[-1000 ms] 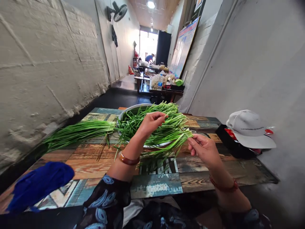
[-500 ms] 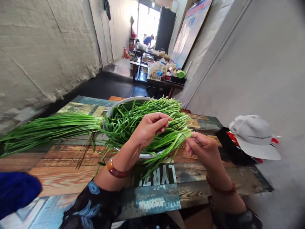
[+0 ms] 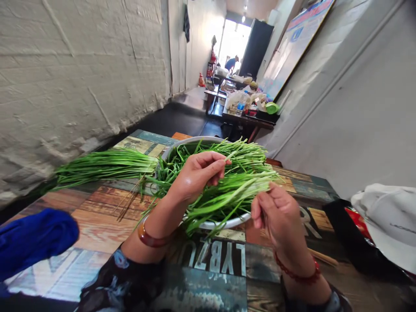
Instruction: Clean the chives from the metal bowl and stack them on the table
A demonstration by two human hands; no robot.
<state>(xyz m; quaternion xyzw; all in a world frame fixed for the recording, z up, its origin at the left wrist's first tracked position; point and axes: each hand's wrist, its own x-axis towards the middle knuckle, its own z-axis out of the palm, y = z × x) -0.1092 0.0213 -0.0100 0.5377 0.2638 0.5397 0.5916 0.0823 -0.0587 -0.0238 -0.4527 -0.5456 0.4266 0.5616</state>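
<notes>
A large metal bowl (image 3: 227,224) on the table is heaped with green garlic chives (image 3: 250,151), their pale ends facing right. Over the middle of the heap, my left hand (image 3: 206,171) is closed in a pinch, with a pale stalk showing at its fingertips. At the bowl's right side my right hand (image 3: 277,210) has its fingers curled at the pale ends of a loose bunch of chives (image 3: 227,195), whose leaves hang over the front rim. The right fingertips are partly hidden.
Another bunch of chives (image 3: 107,167) lies left of the bowl, near thin dry stems (image 3: 128,201). A blue cloth item (image 3: 39,238) sits at front left. On the right are a white cap (image 3: 390,221) and a wooden stick (image 3: 321,256). A cluttered table (image 3: 250,119) stands farther back.
The view has swung left, so the scene sits farther right. My right hand has drawn slightly down and toward me beside the bunch; my left hand stays pinched over the bowl.
</notes>
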